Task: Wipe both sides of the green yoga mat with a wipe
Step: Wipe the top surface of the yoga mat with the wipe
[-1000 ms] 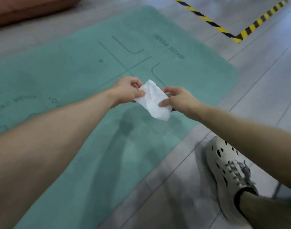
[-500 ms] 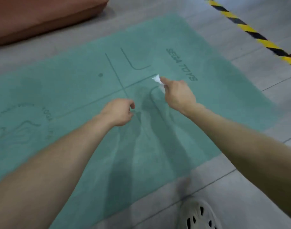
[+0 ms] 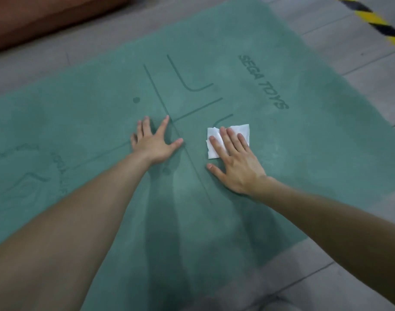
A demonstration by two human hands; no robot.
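The right hand (image 3: pixel 234 167), fingers straight, presses a flat rectangular white wipe (image 3: pixel 228 140) onto the matte green yoga mat (image 3: pixel 281 153); the left hand (image 3: pixel 154 144) rests splayed beside it.

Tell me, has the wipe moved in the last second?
Yes. The wipe has come down from mid-air, between both hands, onto the mat, flat under the right hand beside the curved line.
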